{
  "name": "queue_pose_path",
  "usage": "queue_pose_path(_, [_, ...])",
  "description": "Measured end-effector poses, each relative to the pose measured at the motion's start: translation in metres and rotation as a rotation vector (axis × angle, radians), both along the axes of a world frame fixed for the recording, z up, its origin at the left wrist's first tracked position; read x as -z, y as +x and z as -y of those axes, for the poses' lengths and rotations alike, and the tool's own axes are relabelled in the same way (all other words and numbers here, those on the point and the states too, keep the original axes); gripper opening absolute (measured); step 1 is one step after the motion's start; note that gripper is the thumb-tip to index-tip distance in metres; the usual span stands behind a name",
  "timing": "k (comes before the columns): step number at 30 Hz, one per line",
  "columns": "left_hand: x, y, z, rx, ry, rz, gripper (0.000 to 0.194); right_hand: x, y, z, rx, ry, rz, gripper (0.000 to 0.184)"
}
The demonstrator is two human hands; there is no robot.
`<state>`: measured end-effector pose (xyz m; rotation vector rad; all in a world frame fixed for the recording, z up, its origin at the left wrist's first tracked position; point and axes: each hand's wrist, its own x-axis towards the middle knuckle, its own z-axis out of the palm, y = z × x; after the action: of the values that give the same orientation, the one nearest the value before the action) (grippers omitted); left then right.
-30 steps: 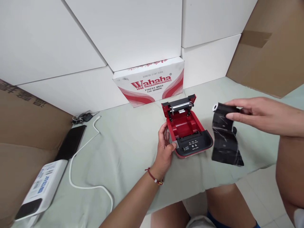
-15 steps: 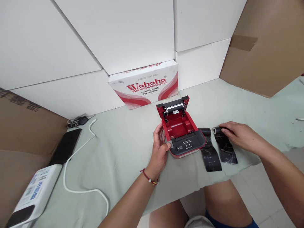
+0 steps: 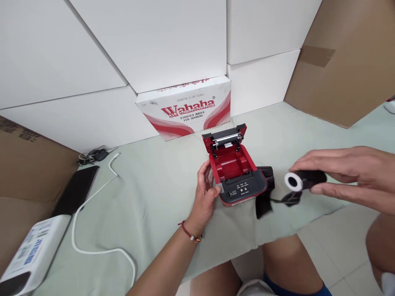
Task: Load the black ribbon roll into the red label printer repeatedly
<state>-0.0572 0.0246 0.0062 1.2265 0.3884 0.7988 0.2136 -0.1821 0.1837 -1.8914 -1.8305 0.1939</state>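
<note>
My left hand (image 3: 207, 193) is closed on the left side of a small red and black label printer (image 3: 243, 185), its thumb on the front corner. The printer's lid stands up and its red inner bay shows. Raised over the cloth to the right of it, my right hand (image 3: 352, 174) pinches a black ribbon roll (image 3: 308, 181) between thumb and fingers. The white core of the roll faces the printer, and a loose black tail hangs below it. Another strip of black ribbon (image 3: 263, 205) lies against the printer's right side, partly hidden behind it.
A white and red Wahaha carton (image 3: 188, 109) stands behind the printer. On the left lie keys (image 3: 97, 156), a dark flat object (image 3: 75, 191), a white cable (image 3: 80, 246) and a white device (image 3: 37, 250). Brown cardboard (image 3: 342, 61) rises at the back right.
My right hand has lifted the black ribbon roll off the cloth and turned its core end towards the printer. My left hand still holds the printer in place.
</note>
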Motion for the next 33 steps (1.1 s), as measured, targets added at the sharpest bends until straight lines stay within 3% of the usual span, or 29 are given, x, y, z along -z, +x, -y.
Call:
queue_pose_path(1, [0.000, 0.000, 0.000, -0.004, 0.003, -0.005, 0.077, -0.009, -0.009, -0.013, -0.162, -0.158, -0.043, 0.030])
queue_pose_path(3, [0.000, 0.000, 0.000, -0.005, 0.009, -0.010, 0.077, -0.014, -0.028, -0.047, -0.264, -0.277, -0.104, 0.035])
queue_pose_path(6, [-0.001, -0.001, 0.001, 0.002, 0.013, -0.007, 0.077, 0.000, -0.054, -0.101, -0.154, -0.375, 0.044, 0.034])
queue_pose_path(9, [-0.002, -0.002, 0.000, 0.005, 0.022, -0.016, 0.075, 0.020, -0.073, -0.138, -0.060, -0.472, 0.240, 0.034])
queue_pose_path(13, [-0.004, -0.002, -0.002, 0.006, 0.019, -0.033, 0.075, 0.031, -0.086, -0.156, -0.054, -0.546, 0.374, 0.034])
queue_pose_path(19, [-0.001, -0.006, 0.002, -0.032, 0.049, -0.070, 0.076, 0.037, -0.080, -0.162, -0.106, -0.574, 0.393, 0.029])
queue_pose_path(23, [-0.002, -0.019, 0.007, -0.177, 0.336, -0.146, 0.052, 0.032, -0.069, -0.153, -0.253, -0.479, 0.280, 0.023])
queue_pose_path(26, [-0.010, -0.027, 0.009, -0.129, 0.637, -0.153, 0.041, 0.020, -0.065, -0.143, -0.334, -0.317, 0.125, 0.022])
queue_pose_path(28, [-0.014, -0.029, 0.010, -0.060, 0.781, -0.150, 0.042, 0.011, -0.064, -0.138, -0.279, -0.101, 0.004, 0.033])
queue_pose_path(31, [-0.017, -0.030, 0.013, -0.061, 0.911, -0.159, 0.046, 0.005, -0.062, -0.139, -0.050, 0.223, -0.037, 0.035])
queue_pose_path(33, [-0.016, -0.030, 0.014, -0.100, 0.959, -0.164, 0.047, 0.007, -0.058, -0.144, 0.020, 0.269, 0.022, 0.034])
